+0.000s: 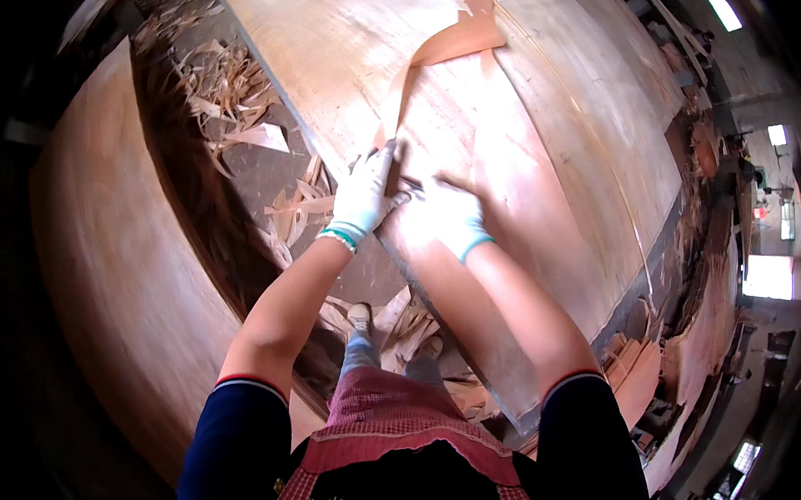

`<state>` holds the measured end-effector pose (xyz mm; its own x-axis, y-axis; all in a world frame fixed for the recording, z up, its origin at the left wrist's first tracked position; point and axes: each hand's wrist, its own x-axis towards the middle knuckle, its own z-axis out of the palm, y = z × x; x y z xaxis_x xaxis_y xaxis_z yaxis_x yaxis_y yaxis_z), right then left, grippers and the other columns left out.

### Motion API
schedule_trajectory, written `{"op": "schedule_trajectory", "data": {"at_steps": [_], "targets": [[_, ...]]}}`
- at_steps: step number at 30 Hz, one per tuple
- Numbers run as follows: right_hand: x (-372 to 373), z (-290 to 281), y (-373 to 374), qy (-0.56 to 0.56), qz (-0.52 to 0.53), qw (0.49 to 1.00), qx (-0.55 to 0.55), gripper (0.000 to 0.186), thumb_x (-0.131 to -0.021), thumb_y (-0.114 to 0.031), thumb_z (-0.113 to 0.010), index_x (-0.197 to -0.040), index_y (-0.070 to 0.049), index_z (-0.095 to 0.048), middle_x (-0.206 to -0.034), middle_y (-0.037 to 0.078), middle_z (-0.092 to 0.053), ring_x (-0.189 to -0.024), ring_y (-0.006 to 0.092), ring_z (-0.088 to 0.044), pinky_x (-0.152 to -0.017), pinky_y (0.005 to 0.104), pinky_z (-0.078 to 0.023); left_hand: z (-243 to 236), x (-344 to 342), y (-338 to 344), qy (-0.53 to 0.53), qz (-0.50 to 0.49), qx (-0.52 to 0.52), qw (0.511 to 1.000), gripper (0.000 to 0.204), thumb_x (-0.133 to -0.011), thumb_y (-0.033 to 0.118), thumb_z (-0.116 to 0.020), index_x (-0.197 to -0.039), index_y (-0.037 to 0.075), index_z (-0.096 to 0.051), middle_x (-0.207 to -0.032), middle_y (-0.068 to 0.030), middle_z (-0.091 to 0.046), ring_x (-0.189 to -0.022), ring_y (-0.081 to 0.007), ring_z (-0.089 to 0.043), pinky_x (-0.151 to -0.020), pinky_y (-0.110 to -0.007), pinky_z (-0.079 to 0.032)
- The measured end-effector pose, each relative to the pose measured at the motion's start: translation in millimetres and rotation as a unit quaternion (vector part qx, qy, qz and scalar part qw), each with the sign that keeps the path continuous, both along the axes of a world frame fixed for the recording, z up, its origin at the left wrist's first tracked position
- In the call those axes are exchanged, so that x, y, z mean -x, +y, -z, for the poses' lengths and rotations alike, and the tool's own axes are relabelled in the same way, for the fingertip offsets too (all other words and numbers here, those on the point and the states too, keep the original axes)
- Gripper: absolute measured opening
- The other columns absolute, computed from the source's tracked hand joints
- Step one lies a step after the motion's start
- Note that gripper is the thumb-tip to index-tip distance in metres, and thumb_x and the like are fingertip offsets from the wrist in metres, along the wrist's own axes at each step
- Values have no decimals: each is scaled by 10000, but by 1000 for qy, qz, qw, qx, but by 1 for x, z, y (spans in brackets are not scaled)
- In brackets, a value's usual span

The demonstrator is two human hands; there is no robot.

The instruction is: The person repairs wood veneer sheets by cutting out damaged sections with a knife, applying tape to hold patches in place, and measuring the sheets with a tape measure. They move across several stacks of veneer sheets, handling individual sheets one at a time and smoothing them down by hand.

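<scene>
My left hand, in a white glove with dark fingertips and a green cuff, is at the near left edge of a large wood veneer sheet. Its fingers are closed on the lower end of a narrow, curling veneer strip, which runs up and away over the sheet. Close beside it, my right hand, gloved alike, rests low over the sheet. Its fingers are smeared by motion, and whether they hold anything is hidden. A paler veneer area lies under and beyond the right hand.
On the left stands another large stack of veneer. Torn veneer scraps litter the floor between the stacks and around my feet. More veneer pieces lie at the right. A thin pale strip crosses the sheet lengthwise.
</scene>
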<state>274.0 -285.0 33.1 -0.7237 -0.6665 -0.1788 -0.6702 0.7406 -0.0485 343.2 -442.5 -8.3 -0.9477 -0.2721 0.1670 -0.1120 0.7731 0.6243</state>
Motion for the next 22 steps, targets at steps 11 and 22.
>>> {"op": "schedule_trajectory", "data": {"at_steps": [11, 22], "targets": [[29, 10, 150, 59, -28, 996, -66, 330, -976, -275, -443, -1051, 21, -566, -735, 138, -682, -569, 220, -672, -425, 378, -506, -19, 11, 48, -77, 17, 337, 938, 579, -899, 310, -579, -1414, 80, -447, -1460, -109, -447, -1407, -287, -323, -1182, -479, -171], [44, 37, 310, -2, 70, 997, -18, 243, -917, -356, -558, -978, -122, -582, -749, 128, -689, -633, 316, -681, -534, 459, -530, 5, 40, 194, -60, 109, 268, 955, 569, -930, 125, -443, -1489, 117, -334, -1553, -40, -324, -1444, -211, -272, -1200, -434, -141]]}}
